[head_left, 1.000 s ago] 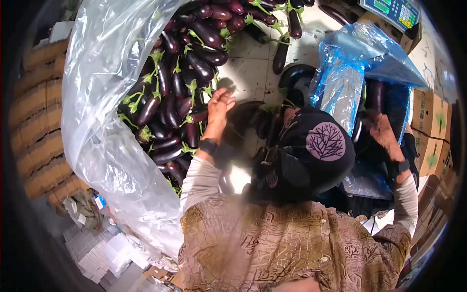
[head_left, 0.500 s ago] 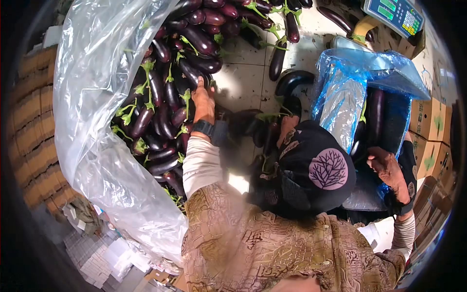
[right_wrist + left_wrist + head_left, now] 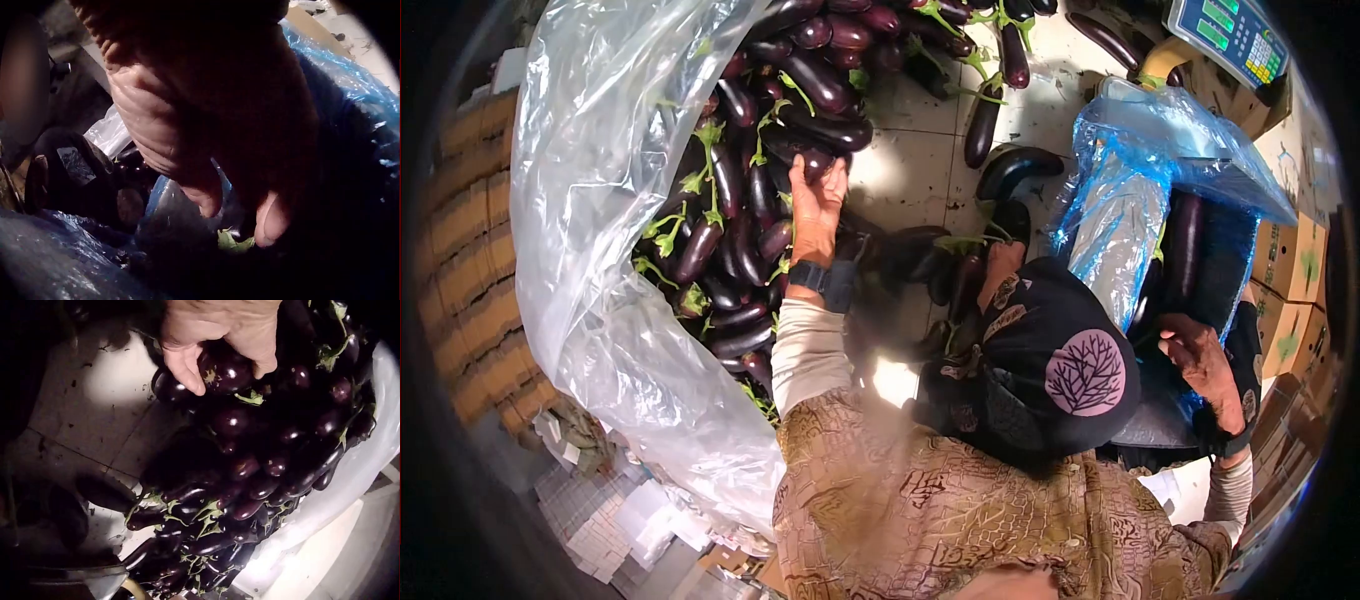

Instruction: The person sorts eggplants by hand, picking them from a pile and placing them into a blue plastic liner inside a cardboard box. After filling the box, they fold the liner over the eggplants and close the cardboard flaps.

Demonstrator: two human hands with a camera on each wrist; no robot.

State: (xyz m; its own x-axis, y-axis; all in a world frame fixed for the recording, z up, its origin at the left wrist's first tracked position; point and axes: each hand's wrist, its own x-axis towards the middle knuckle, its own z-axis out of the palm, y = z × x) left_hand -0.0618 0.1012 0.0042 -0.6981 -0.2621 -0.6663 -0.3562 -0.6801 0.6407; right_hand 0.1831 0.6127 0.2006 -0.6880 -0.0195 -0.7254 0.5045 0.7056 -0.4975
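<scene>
1. Here, one dark eggplant (image 3: 225, 370) sits at the near edge of the eggplant pile (image 3: 750, 220), at the top where the heap meets the bare tiled floor (image 3: 905, 160).
2. The left hand (image 3: 815, 205) is curled over that eggplant; in the left wrist view the thumb and fingers wrap round its rounded end, so it has a grip on it.
3. The pile lies on a large clear plastic sheet (image 3: 600, 200), which rises up along the pile's far side; green stems show among the purple skins.
4. The right hand (image 3: 1200, 355) is well apart from the pile, at the near edge of a blue plastic-lined box (image 3: 1140, 180). Its fingers hang loosely bent in the right wrist view and no thing is plainly held in them.
5. Long eggplants (image 3: 1183, 240) lie inside the blue liner.
6. A few loose eggplants (image 3: 1018, 165) lie on the floor between pile and box.
7. A scale (image 3: 1230, 35) stands beyond the box, and cardboard cartons (image 3: 1285, 270) are stacked beside it.
</scene>
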